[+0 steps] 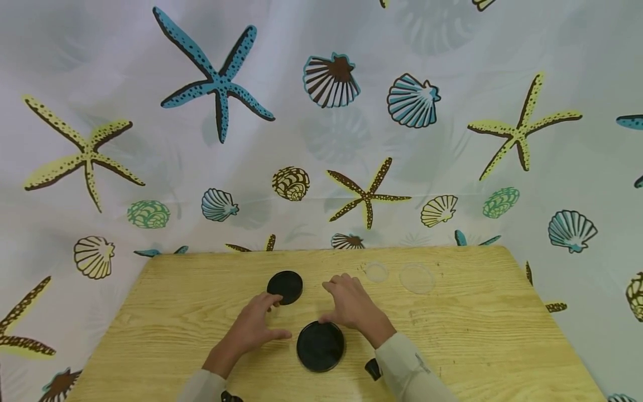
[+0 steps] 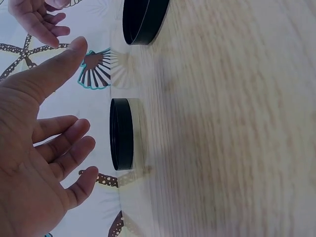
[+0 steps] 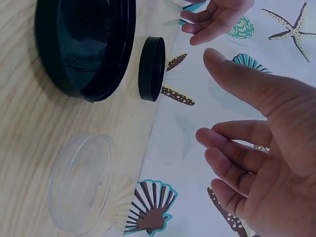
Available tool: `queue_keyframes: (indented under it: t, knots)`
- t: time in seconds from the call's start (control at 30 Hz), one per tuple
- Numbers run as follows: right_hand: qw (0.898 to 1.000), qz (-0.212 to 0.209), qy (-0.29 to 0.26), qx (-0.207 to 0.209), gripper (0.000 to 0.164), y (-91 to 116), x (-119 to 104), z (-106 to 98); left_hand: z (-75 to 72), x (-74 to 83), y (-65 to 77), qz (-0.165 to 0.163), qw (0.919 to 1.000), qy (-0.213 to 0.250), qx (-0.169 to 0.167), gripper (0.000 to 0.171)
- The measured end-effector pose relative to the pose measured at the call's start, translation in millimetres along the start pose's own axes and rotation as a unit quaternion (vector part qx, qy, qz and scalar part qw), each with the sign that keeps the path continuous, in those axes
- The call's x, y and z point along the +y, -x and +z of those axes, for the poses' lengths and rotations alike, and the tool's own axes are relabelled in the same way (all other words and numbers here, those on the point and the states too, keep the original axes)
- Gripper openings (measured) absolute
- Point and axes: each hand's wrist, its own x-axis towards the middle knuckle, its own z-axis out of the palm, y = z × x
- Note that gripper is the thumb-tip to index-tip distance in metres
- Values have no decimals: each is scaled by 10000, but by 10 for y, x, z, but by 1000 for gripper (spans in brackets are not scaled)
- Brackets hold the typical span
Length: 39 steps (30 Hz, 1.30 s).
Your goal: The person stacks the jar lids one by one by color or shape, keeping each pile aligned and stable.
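1. Taking the clock face from the head view, with the large black dish (image 1: pixel 320 347) at its centre, we find the small black dish (image 1: pixel 285 287) near 11 o'clock, both flat on the wood-grain counter (image 1: pixel 477 335).

2. Our left grip (image 1: pixel 256 326) sits between 9 and 10 o'clock, thumb spread wide and fingers loosely bent. It has hold of nothing; the left wrist view shows a gap between its fingertips and the nearer dish.

3. Our right grip (image 1: pixel 351 304) hovers near 1 o'clock, equally relaxed, thumb well apart from the fingers, and likewise bare. The thumb overlaps the large dish's far rim from above, yet the right wrist view shows hand and dishes apart.

4. Beyond it, at 1 and 2 o'clock, lie a small clear dish (image 1: pixel 377 272) and a large clear dish (image 1: pixel 417 278). A dark object (image 1: pixel 373 369) peeks from beside our right sleeve (image 1: pixel 409 363) near 4 o'clock, too hidden to identify.

5. We judge the step in hand to be placing or fetching the black dishes; this moment alone does not settle which. Any next grasp, in our view, calls for lowering the fingers and pinching a rim from opposite sides.
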Motion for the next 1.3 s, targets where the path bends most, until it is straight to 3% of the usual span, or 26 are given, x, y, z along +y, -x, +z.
queue_keyframes:
  t: [0.3,0.77,1.3]
  knots:
    - [9995,126,-280,-68,72,-87,-26,-24,-41,-47,-35,-23,9999,-151,13,78]
    - [9980,194,-596,-16,71,-152,-32,98,-97,-197,-87,-5,9995,-285,153,78]
    - [9967,360,-732,4,73,-269,-13,164,-186,-234,-169,-2,9985,-501,203,76]
